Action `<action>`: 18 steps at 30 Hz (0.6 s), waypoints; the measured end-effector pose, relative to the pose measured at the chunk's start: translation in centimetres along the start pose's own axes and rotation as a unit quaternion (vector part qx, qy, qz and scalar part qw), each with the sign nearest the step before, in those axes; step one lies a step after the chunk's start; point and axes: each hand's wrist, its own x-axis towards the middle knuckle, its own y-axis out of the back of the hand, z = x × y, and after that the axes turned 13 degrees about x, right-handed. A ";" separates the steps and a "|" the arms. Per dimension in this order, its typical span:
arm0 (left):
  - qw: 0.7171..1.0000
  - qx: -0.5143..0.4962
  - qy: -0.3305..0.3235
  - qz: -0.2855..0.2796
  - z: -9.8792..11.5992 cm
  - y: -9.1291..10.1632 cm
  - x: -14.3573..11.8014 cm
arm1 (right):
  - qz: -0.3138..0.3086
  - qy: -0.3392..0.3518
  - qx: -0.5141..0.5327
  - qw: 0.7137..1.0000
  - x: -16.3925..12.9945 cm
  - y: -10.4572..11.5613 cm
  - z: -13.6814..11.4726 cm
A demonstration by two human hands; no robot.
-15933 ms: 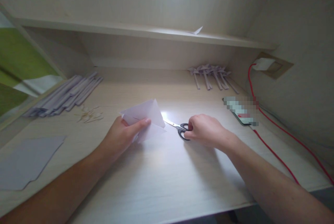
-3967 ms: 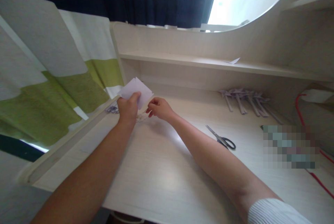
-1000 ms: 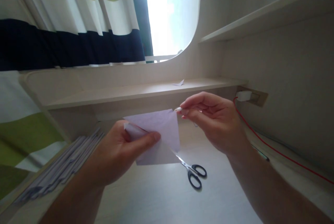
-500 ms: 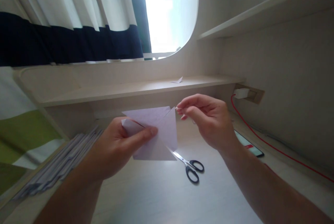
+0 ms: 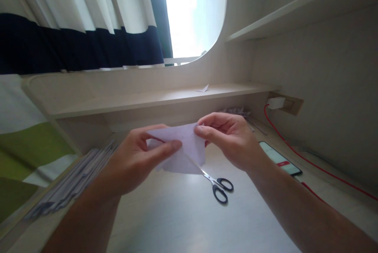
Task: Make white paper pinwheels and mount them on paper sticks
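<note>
Above a pale table [image 5: 183, 221] by a curtained window, the left hand [image 5: 134, 162] and right hand [image 5: 232, 139] pinch a folded paper [image 5: 189, 148] between them – mid-fold, likely – with scissors [image 5: 220, 187] lying just below the right hand.

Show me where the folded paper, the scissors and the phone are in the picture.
folded paper [image 5: 189, 151], head view, on its pale flat face between both hands.
scissors [image 5: 220, 189], head view, on the black handle loops.
phone [image 5: 280, 157], head view, on its lit screen.
</note>
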 end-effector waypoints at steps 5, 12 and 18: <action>0.976 0.035 -0.065 0.203 0.8 0.3 -0.4 | 0.008 0.004 -0.055 0.998 -0.2 -0.1 0.0; 0.969 0.131 -0.137 0.157 1.2 -1.3 -1.4 | -0.040 -0.046 -0.042 0.997 -0.5 -0.4 0.2; 0.981 0.084 -0.109 0.137 1.0 -1.3 -1.0 | -0.053 -0.066 -0.028 0.996 -0.4 -0.3 0.1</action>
